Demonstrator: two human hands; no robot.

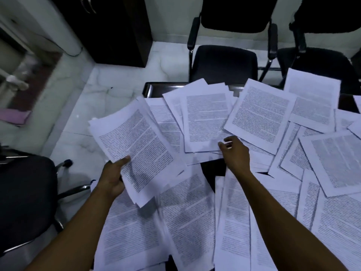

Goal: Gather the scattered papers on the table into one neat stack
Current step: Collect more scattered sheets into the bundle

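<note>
Printed white papers (263, 118) lie scattered and overlapping all over a dark table (154, 89). My left hand (114, 177) grips a gathered bundle of sheets (136, 145) by its near left edge, thumb on top, holding it tilted above the table's left side. My right hand (234, 153) reaches to the middle of the table, where its thumb and fingers pinch the near right corner of a printed sheet (207, 122). More sheets (185, 218) cover the near part of the table under my forearms.
Two black chairs (224, 63) (320, 55) stand beyond the table's far edge. A black office chair (25, 194) is at my left on the pale marble floor (82, 90). A dark cabinet (117, 30) stands at the back.
</note>
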